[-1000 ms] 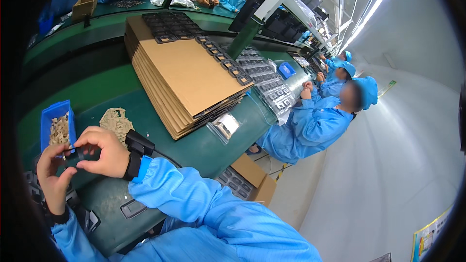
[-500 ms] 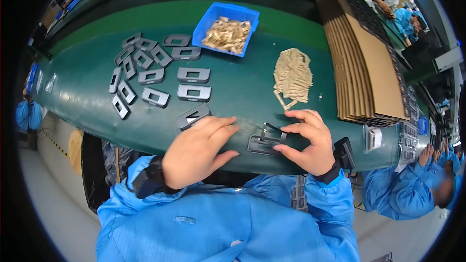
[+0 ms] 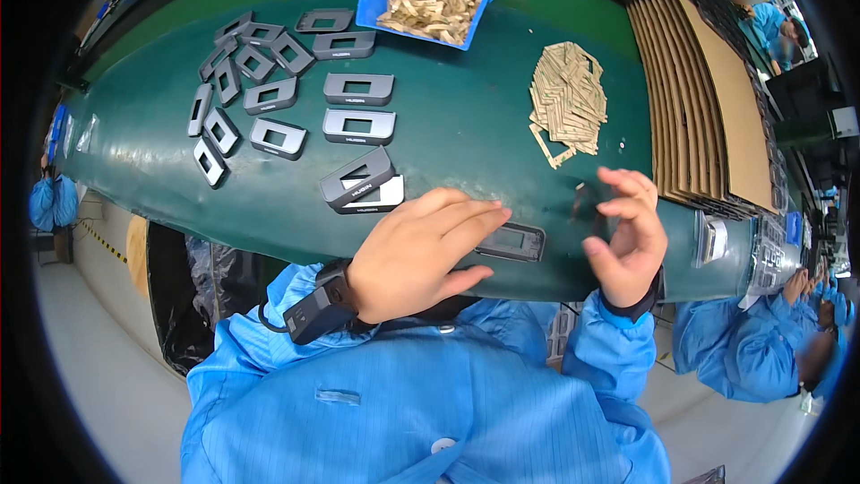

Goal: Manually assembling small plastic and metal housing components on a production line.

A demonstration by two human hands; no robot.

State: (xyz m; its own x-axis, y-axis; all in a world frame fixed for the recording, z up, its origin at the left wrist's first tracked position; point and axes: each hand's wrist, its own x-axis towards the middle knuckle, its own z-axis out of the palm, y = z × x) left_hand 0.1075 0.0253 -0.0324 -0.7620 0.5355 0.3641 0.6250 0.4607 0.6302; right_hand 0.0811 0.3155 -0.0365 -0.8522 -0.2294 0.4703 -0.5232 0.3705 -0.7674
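Note:
My left hand [image 3: 421, 251] lies with its fingers stretched out. Its fingertips reach over the left end of a dark grey plastic housing [image 3: 514, 241] lying on the table near me, covering part of it. To the right, my right hand [image 3: 632, 237] is raised with thumb and fingers curled around a thin black frame [image 3: 585, 203], smeared by motion; its full outline cannot be made out. Left of my left hand, a grey housing [image 3: 356, 177] with a rectangular window rests tilted on top of another one [image 3: 387, 195].
Several more grey housings [image 3: 358, 125] are spread over the left of the green table [image 3: 466, 134]. A blue bin [image 3: 365, 9] of tan strips stands at the back. A pile of tan paper frames [image 3: 569, 99] and upright cardboard sheets [image 3: 717, 99] are to the right, with a co-worker's blue sleeve [image 3: 726, 350] beyond.
My right hand has lifted the thin black frame off the housing and moved right. My left hand has moved right to the housing. The view has shifted, so the table's contents appear higher.

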